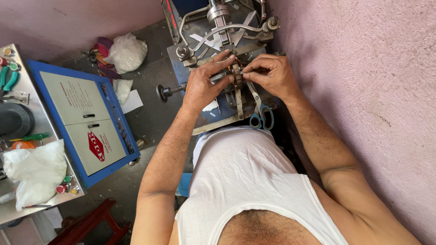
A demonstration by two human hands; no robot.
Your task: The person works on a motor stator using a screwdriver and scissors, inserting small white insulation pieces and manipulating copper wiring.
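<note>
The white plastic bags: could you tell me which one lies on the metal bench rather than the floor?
The large crumpled white plastic bag at far left lies on the metal bench; the knotted bag sits on the floor.

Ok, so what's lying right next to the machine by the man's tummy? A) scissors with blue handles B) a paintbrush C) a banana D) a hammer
A: the scissors with blue handles lie at the near edge of the machine, just below the right hand, while both hands work on a small metal part; the left hand grips it from the other side.
</note>
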